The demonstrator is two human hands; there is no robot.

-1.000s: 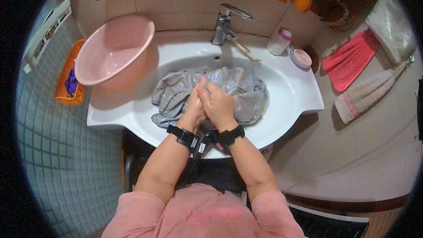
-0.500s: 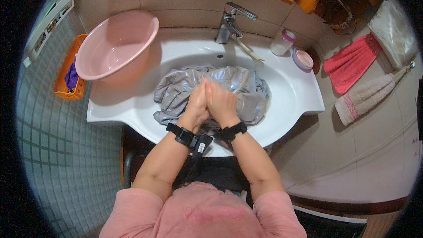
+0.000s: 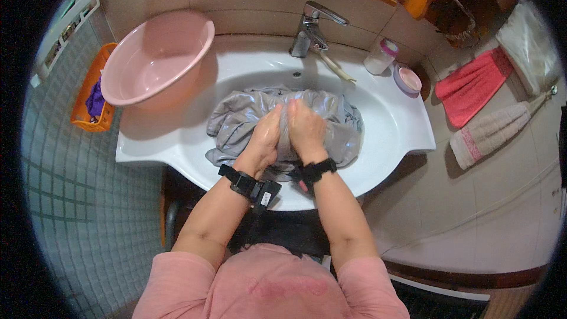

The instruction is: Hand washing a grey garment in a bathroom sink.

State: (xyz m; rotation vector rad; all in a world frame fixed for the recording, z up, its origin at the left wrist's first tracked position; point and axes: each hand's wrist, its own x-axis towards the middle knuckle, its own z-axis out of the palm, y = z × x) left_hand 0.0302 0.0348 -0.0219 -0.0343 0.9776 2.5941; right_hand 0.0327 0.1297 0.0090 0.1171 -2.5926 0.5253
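Observation:
A heap of wet grey, shiny cloth (image 3: 230, 121) lies bunched in the white washbasin (image 3: 378, 112). Over its middle, my left hand (image 3: 265, 137) and my right hand (image 3: 306, 132) are side by side, with a narrow fold of the cloth running between them. Both hands appear closed on that fold, though the fingertips are partly hidden and a little blurred. A black strap is round each wrist. Behind the heap stands a chrome faucet (image 3: 302, 35), its lever pointing right.
A pink plastic tub (image 3: 156, 65) rests on the basin's left ledge, beside an orange basket (image 3: 106, 115) with purple cloth. On the right ledge are a lidded jar (image 3: 381, 58) and a small round dish (image 3: 407, 80). A red towel (image 3: 472, 88) and a beige towel (image 3: 490, 133) hang at right.
My hands have come slightly apart, the right one shifting to the right. A strip of grey cloth now shows between them, where before they were pressed together.

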